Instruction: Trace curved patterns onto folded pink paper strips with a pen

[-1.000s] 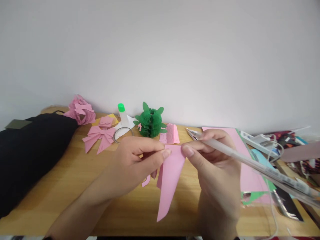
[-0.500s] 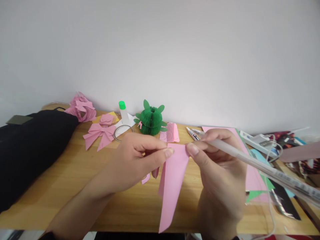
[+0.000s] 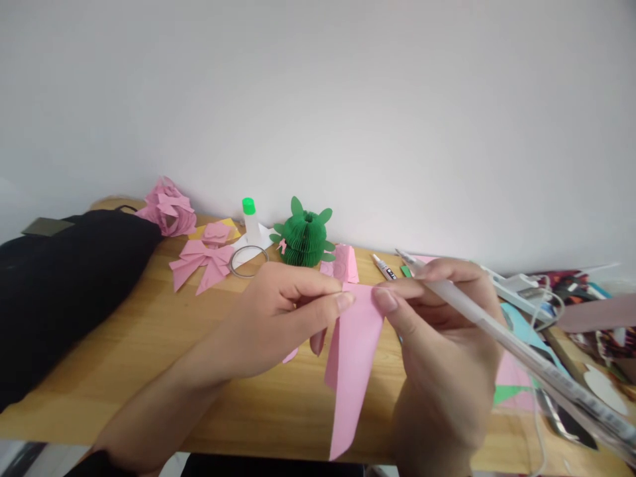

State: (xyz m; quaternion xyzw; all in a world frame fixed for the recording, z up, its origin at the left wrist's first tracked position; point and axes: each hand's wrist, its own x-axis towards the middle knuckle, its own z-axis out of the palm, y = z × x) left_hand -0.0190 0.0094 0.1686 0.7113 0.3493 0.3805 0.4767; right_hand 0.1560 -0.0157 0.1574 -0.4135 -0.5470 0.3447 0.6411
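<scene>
Behind everything rose a pale grey wall [image 3: 318, 99]; before it stood a light-brown wooden bench [image 3: 99, 371], a black cloth bundle [image 3: 74, 291] lying along its left side. Above the bench's middle, the left hand [image 3: 288, 298] and the right hand [image 3: 442, 331] pinched the top of a folded pink paper strip [image 3: 355, 371], which hung downward. Beyond sat a round green pleated-paper ball [image 3: 301, 245]. One slim translucent plastic pen [image 3: 497, 330] (tip toward the wall) lay within the right hand's grip.
</scene>
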